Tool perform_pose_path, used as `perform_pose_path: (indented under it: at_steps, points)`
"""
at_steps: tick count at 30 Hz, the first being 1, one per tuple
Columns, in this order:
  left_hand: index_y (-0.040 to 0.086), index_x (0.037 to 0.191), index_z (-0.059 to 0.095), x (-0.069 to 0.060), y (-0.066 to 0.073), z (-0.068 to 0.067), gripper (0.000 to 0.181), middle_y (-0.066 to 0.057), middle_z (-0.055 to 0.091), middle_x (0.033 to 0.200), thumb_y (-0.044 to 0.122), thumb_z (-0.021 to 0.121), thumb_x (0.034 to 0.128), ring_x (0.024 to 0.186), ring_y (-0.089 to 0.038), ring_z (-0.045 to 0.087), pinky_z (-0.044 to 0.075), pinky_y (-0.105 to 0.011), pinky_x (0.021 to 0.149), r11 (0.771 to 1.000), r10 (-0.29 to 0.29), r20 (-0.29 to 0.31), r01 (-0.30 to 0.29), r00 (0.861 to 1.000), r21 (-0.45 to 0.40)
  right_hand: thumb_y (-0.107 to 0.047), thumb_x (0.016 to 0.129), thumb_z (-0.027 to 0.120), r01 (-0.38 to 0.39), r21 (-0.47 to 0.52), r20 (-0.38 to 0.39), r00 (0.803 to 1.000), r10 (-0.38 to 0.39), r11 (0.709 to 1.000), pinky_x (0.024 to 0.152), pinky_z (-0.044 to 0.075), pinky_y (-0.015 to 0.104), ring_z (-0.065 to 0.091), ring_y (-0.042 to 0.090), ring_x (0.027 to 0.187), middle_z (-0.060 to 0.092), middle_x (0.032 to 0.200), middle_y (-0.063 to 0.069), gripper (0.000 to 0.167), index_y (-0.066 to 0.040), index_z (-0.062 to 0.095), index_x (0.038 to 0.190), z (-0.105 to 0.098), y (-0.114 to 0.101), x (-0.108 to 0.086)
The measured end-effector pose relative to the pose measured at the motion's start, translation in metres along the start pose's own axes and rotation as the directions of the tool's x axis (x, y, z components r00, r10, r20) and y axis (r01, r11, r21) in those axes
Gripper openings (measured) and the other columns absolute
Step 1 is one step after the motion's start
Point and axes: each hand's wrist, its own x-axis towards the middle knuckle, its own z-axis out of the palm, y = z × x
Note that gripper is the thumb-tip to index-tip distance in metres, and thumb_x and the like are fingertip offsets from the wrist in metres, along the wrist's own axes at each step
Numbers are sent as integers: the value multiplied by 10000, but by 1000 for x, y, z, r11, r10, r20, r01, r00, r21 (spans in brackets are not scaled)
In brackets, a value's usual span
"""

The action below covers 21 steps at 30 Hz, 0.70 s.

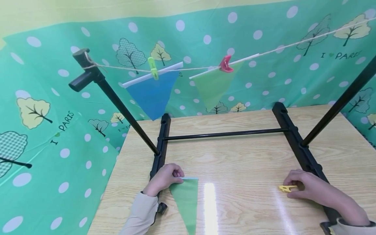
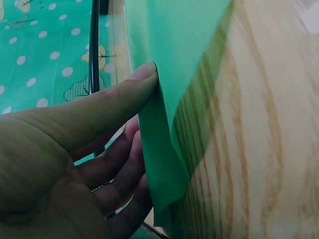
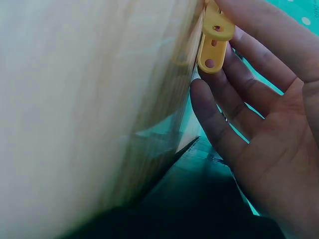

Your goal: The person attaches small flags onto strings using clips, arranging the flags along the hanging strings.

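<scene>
Held green pennant (image 1: 188, 199), yellow clip (image 1: 286, 188), "PARIS" backdrop (image 1: 194, 42)

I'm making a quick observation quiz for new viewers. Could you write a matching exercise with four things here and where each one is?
Things:
1. Blue flag
2. Red clip
3. Yellow clip
4. Lower green flag

Places:
A. Held by the right hand
B. Hanging at the light-green clip
C. Pinched by the left hand
D. On the string, at the top edge of the upper green flag

Pairs: 1-B, 2-D, 3-A, 4-C
</scene>
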Motion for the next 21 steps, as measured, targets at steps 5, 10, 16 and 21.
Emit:
perform_pose_path:
  at_steps: [5, 10, 16, 21]
  points:
    - [139, 815, 716, 0, 1, 0, 93, 65, 612, 782, 103, 802, 821, 724, -86, 545, 460, -222, 663, 1000, 9, -23, -9, 1000, 11, -297, 778, 836, -22, 0, -1, 1000, 22, 1000, 620, 448, 213, 464, -31, 747, 601, 891, -120, 254, -191, 695, 961, 0, -1, 0]
    - [151, 817, 717, 0, 0, 1, 91, 74, 612, 779, 131, 806, 826, 719, -81, 542, 458, -224, 662, 999, 22, -40, -21, 999, 30, -295, 791, 827, -24, -3, -12, 1000, 24, 1000, 623, 444, 214, 460, -27, 752, 603, 905, -113, 246, -191, 695, 971, 0, -2, 0]
    - [132, 850, 715, -2, 1, 0, 86, 61, 614, 791, 126, 800, 835, 726, -81, 542, 465, -228, 670, 999, 22, -35, -21, 999, 28, -294, 789, 828, -39, -2, -12, 999, 39, 999, 630, 449, 214, 462, -28, 758, 608, 914, -107, 247, -192, 701, 975, -1, -4, 0]
    - [123, 842, 716, -2, 2, 1, 97, 50, 618, 794, 75, 799, 823, 725, -79, 545, 472, -233, 668, 999, 5, -55, -2, 998, 48, -290, 792, 825, -28, 1, -15, 999, 28, 1000, 629, 446, 217, 462, -28, 760, 607, 917, -106, 242, -195, 702, 977, -1, -4, 1]
